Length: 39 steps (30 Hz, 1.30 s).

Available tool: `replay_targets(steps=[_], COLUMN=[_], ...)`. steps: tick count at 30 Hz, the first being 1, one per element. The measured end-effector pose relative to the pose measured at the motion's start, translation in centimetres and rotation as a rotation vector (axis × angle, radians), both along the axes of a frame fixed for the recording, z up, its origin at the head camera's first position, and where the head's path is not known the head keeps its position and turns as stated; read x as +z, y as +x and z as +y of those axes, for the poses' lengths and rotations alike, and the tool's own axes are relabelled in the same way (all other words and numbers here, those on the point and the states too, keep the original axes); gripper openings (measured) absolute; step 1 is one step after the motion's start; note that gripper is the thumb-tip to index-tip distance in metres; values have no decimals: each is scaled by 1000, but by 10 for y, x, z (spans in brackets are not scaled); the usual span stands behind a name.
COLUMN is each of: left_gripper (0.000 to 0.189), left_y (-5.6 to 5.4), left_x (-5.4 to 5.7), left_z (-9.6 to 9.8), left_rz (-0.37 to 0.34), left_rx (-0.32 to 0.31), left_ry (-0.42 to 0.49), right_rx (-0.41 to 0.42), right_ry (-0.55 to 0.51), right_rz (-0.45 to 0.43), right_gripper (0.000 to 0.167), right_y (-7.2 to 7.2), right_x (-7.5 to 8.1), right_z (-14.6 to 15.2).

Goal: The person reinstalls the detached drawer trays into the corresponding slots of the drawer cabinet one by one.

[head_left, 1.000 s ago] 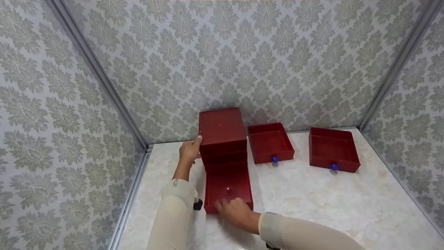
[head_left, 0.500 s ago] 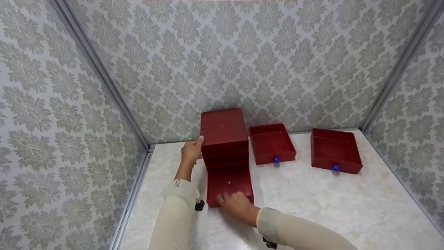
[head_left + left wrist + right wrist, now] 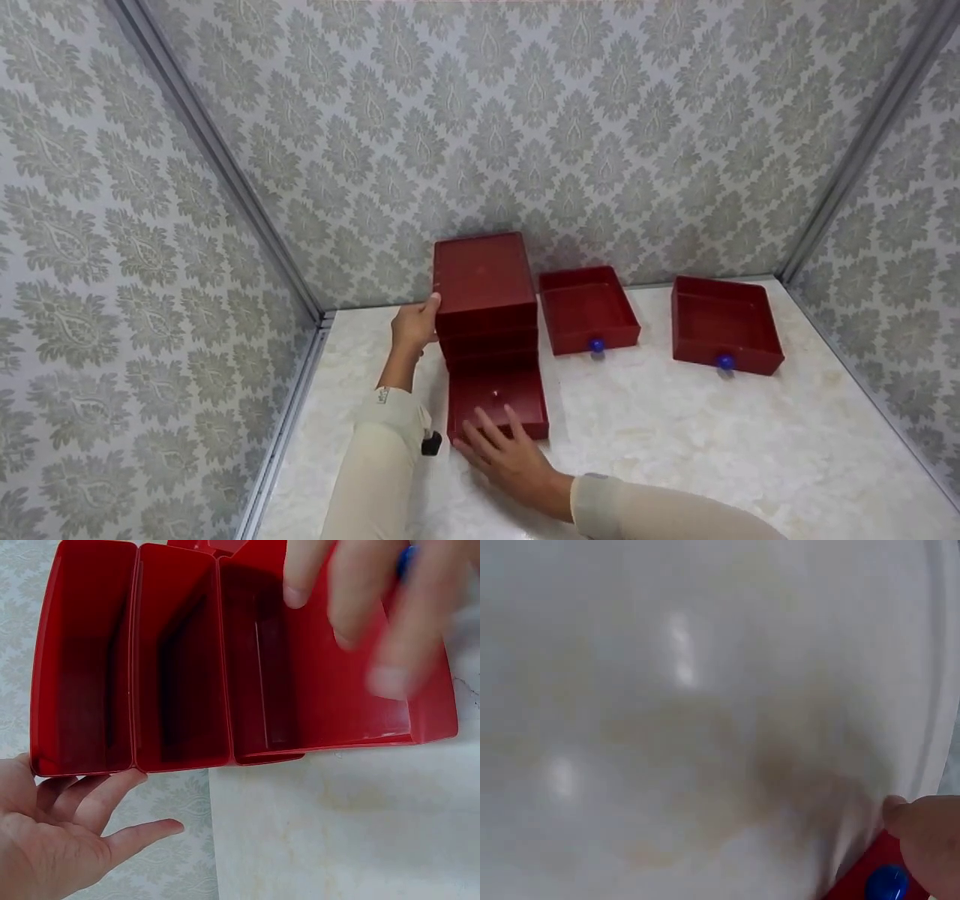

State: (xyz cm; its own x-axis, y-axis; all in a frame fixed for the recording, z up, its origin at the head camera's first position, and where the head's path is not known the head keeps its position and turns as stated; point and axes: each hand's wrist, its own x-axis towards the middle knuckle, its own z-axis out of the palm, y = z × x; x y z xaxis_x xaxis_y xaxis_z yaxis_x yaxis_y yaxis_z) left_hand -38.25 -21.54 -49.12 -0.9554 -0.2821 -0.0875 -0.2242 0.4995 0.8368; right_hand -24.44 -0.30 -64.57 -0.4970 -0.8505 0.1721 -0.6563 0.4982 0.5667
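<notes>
A red drawer cabinet (image 3: 484, 274) stands near the back wall; its upper two slots have no drawers in them. From the lowest slot a red drawer (image 3: 499, 405) sticks out toward me, its blue knob (image 3: 406, 564) partly behind fingers in the left wrist view. My left hand (image 3: 414, 326) rests against the cabinet's left side, its fingers on the side wall and the thumb stretched away in the left wrist view. My right hand (image 3: 510, 457) is over the drawer's front edge, fingers spread and fairly straight. In the right wrist view only part of that hand shows beside the knob.
To the right of the cabinet sit two more red drawers on the table: the nearer one (image 3: 589, 311) with a blue knob, the farther one (image 3: 724, 322) likewise. Patterned walls enclose the pale marbled table (image 3: 637, 450) at the back and sides.
The lowest drawer has slid slightly inward, toward the cabinet. My right hand's fingers, bent at the drawer front before, are now spread out. My left hand stays at the cabinet's side.
</notes>
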Motion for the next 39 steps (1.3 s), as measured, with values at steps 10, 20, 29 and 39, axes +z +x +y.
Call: replay_targets(steps=[10, 20, 29, 39], left_gripper=[58, 60, 57, 56], left_y=[1, 0, -1, 0], left_x=[-1, 0, -1, 0], left_z=[-1, -2, -4, -3], left_rz=[3, -50, -52, -24], left_rx=[-14, -13, -22, -27], left_ry=[23, 20, 61, 91], right_rx=[185, 209, 99, -30], right_ry=[-39, -152, -125, -57], right_rz=[-177, -315, -337, -222], right_gripper=[68, 80, 74, 75], right_y=[18, -3, -21, -44], right_x=[-27, -35, -23, -11], right_z=[30, 38, 23, 7])
